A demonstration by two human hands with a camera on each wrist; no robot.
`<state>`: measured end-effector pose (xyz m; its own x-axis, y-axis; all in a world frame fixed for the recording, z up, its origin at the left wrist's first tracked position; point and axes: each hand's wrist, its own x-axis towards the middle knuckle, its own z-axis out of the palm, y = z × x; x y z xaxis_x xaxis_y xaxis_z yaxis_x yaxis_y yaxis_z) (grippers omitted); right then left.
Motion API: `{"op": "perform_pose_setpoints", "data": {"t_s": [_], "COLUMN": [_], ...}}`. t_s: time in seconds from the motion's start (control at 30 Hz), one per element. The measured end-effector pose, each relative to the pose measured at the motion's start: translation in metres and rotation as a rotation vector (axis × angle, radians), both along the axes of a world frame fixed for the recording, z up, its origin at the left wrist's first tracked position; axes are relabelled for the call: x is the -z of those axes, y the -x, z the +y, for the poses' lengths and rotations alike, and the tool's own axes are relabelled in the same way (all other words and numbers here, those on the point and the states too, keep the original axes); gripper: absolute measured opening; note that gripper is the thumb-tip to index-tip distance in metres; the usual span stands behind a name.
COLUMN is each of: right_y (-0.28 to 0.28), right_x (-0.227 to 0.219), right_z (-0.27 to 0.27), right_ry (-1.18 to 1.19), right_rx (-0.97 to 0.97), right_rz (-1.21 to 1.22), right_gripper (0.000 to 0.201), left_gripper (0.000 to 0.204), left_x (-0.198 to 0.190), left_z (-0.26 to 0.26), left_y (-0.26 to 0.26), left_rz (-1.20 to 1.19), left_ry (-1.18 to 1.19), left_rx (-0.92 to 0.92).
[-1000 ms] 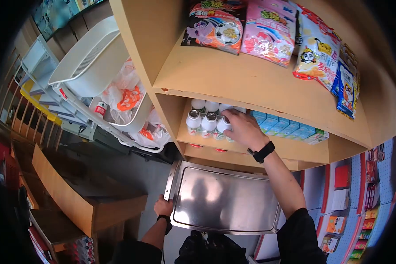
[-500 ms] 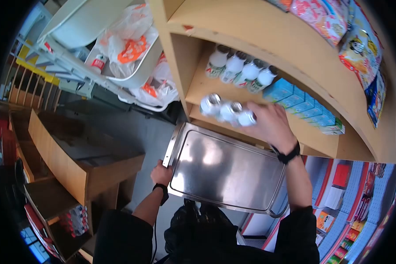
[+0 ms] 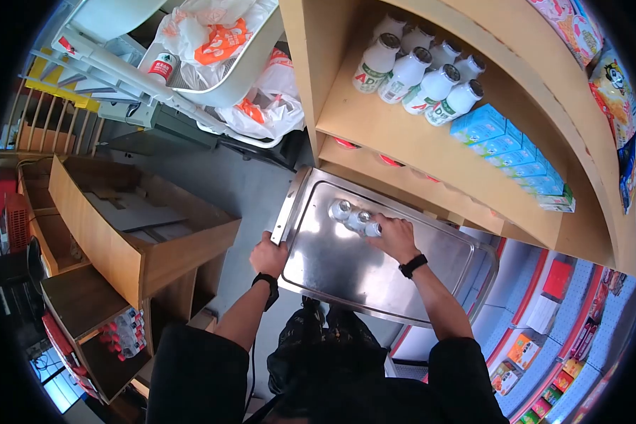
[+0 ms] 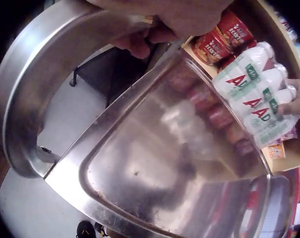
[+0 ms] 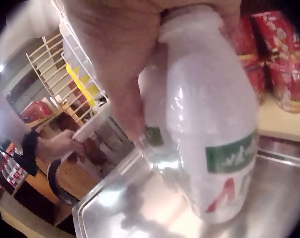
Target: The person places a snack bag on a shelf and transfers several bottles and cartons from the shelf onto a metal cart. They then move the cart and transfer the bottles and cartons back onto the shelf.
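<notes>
My right hand (image 3: 397, 239) holds a plastic-wrapped pack of white milk-drink bottles (image 3: 359, 218) by a bottle neck at one end. The pack is close over the stainless-steel cart top (image 3: 403, 283). In the left wrist view the pack (image 4: 259, 94) shows green and red lettering, with the right hand's fingers (image 4: 288, 106) at its edge. One bottle (image 5: 209, 119) fills the middle of the right wrist view, the fingers around its neck. At the cart's left end, my left hand (image 3: 267, 254) grips the metal handle (image 3: 290, 208).
More white bottles (image 3: 406, 74) and blue cartons (image 3: 505, 145) stand on the wooden shelf (image 3: 353, 124) beyond the cart. Red tubs (image 4: 234, 29) sit on the lower shelf. A white rack with plastic bags (image 3: 222, 42) is at upper left, a wooden counter (image 3: 95, 233) at left.
My right hand has lifted the bottle pack off the shelf and brought it toward me, down over the cart top. The left hand has stayed on the handle.
</notes>
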<state>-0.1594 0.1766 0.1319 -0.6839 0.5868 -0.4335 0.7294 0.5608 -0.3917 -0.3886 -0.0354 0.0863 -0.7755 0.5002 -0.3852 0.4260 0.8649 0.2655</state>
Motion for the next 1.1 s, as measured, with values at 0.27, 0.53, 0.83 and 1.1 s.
{"op": "perform_pose_setpoints", "data": {"t_s": [0.27,0.53,0.83,1.1], "right_y": [0.023,0.029,0.037,0.05], "right_x": [0.031,0.044,0.041,0.049], "right_z": [-0.004,0.002,0.013,0.012], "right_ry": [-0.101,-0.122,-0.129,-0.183], "right_rx": [0.03,-0.036,-0.081,-0.066], "right_rz": [0.142,0.137,0.17,0.141], "right_gripper": [0.045,0.048,0.046,0.052], "left_gripper": [0.032,0.034,0.033,0.029], "left_x": [0.002,0.007,0.001,0.005], "left_z": [-0.001,0.0,0.003,-0.001], "left_y": [-0.001,0.002,-0.001,-0.003], "left_rz": [0.009,-0.02,0.004,0.032], "left_ry": [0.012,0.03,0.005,-0.008], "left_rx": [0.0,0.011,0.023,0.011]}}
